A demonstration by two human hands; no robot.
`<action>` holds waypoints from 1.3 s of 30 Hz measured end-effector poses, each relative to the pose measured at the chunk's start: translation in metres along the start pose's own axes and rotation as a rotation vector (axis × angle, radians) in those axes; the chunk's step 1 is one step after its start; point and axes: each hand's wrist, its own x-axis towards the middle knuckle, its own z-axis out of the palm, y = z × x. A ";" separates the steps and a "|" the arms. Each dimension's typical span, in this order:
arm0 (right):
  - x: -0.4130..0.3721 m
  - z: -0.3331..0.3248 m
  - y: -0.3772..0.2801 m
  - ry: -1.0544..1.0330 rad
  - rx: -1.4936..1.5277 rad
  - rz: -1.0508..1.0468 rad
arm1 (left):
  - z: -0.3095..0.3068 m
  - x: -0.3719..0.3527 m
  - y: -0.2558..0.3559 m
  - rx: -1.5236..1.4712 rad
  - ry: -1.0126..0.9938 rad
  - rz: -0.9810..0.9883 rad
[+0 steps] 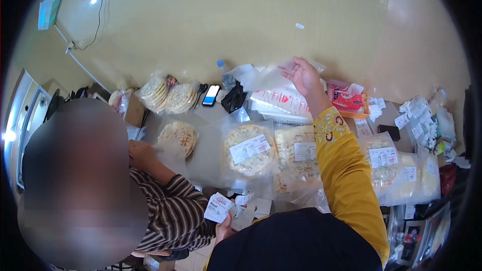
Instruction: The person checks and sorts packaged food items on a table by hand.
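Note:
My left hand [225, 229] is closed around a stack of printed paper labels [219, 208], the top one reading "Beef", low in front of my body. At the back of the table, my right hand [304, 77] reaches out with fingers apart, right at a thin clear plastic bag [271, 78]. Below that hand lies a pile of plastic packaging with red print [281, 101]. Closer to me is a bagged pizza [241, 162] with a white label [250, 150] on it. Another labelled bagged pizza [296, 168] sits beside it, partly behind my mustard sleeve.
A co-worker in a striped sleeve [168, 211] stands at left, one hand [142, 154] near a bagged pizza [178, 138]. Stacked pizzas [154, 95], a phone [211, 95] and a black bag [234, 98] line the back. More labelled packs [382, 163] and crumpled paper [422, 118] are at right.

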 end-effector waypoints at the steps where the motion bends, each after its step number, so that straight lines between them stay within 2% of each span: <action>1: -0.004 -0.004 0.010 0.061 0.027 0.009 | -0.002 -0.001 0.001 0.005 -0.004 -0.001; 2: -0.009 -0.010 0.020 0.120 0.053 0.015 | -0.003 -0.002 0.001 0.004 0.018 0.002; 4: -0.020 -0.070 0.077 0.155 -0.158 0.144 | 0.000 -0.003 0.004 0.005 0.052 0.008; 6: -0.053 -0.075 0.096 0.364 -0.343 0.617 | -0.004 -0.004 0.009 0.023 0.059 0.003; 8: -0.091 -0.076 0.108 0.344 -0.711 0.618 | -0.013 -0.004 0.012 0.049 0.055 -0.004; 10: -0.108 -0.101 0.125 0.055 -0.878 0.833 | -0.019 -0.003 0.018 0.079 0.041 -0.022; 11: -0.122 -0.104 0.131 0.078 -0.940 0.874 | -0.021 -0.003 0.021 0.089 0.031 -0.029; 13: -0.156 -0.060 0.123 0.127 -1.057 0.951 | -0.025 -0.003 0.027 0.108 0.014 -0.049; 16: -0.172 -0.052 0.135 0.039 -1.024 0.991 | -0.024 -0.003 0.037 0.069 -0.013 -0.122; 19: -0.183 -0.048 0.152 0.068 -1.081 0.985 | -0.041 0.002 0.033 0.060 -0.078 -0.121; 22: -0.182 -0.061 0.166 0.005 -1.080 0.973 | -0.070 0.014 0.036 0.018 -0.243 -0.241; 25: -0.197 -0.051 0.164 0.119 -0.545 0.737 | -0.083 0.024 0.036 -0.033 -0.360 -0.305; 28: -0.204 -0.038 0.165 0.185 -0.032 0.455 | -0.076 0.024 0.033 0.020 -0.291 -0.206; 31: -0.202 -0.017 0.134 0.276 0.114 0.339 | -0.073 0.028 0.029 0.081 -0.253 -0.117; 35: -0.225 -0.001 0.059 0.292 0.132 0.240 | -0.063 0.026 0.029 0.072 -0.279 -0.095; 38: -0.249 -0.028 0.013 0.228 0.133 0.179 | -0.057 0.028 0.029 -0.001 -0.273 -0.128; 39: -0.258 -0.051 0.006 0.272 0.169 0.152 | -0.054 0.028 0.029 -0.046 -0.267 -0.150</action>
